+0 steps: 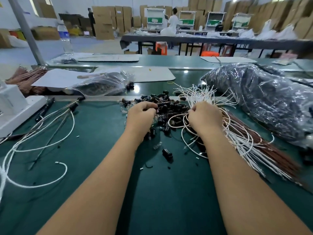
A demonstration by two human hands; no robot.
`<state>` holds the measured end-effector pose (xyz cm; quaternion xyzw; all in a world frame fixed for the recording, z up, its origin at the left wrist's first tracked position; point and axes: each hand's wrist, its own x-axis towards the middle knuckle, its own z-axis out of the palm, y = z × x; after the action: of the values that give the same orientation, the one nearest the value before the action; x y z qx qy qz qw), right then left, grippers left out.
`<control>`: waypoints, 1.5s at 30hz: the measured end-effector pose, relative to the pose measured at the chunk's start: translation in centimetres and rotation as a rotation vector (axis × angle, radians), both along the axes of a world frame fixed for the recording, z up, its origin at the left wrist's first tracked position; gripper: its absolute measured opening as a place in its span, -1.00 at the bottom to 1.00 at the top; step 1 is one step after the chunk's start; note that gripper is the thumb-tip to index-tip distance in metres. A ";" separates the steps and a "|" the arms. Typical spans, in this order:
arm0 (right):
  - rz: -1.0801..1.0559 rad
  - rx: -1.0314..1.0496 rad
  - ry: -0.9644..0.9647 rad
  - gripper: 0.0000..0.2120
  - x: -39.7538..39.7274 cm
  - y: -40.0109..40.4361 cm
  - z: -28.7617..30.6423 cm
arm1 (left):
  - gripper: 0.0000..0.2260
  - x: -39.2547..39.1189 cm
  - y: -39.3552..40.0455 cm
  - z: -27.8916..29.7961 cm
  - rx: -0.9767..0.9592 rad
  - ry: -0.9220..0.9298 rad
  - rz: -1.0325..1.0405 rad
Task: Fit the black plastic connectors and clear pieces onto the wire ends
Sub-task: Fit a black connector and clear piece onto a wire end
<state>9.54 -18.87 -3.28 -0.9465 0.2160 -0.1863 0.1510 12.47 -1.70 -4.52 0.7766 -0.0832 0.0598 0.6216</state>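
Connector pile [166, 106] at desk [94, 133] centre, clear pieces [124, 108] along its left edge, one loose connector [167, 154] nearer the body. Left hand [140, 116] on pile's left side, fingers curled into the connectors; grip contents not discernible. Right hand [205, 116] at pile's right, grip closed around white wires [201, 94], wire ends fanning beyond the pile.

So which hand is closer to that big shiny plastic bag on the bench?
The right hand: it grips white wires just left of the big bag. The left hand is farther left, fingers in the black connector pile.
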 end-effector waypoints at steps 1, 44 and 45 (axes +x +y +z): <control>-0.003 0.034 -0.028 -0.80 0.0 0.0 0.0 | -0.78 -0.1 0.0 0.0 0.000 -0.002 0.009; 0.656 0.182 -0.423 -0.92 -0.2 3.6 1.0 | -0.88 -1.2 1.9 1.8 -0.226 -0.088 -0.100; 0.663 0.170 -0.409 -0.91 -0.2 3.6 0.9 | -0.87 -1.2 2.0 1.8 -0.196 -0.105 -0.091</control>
<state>9.35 -15.23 -2.35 -0.8925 -0.1212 -0.2933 0.3206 11.24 0.26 -2.68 0.7033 -0.1447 0.0800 0.6914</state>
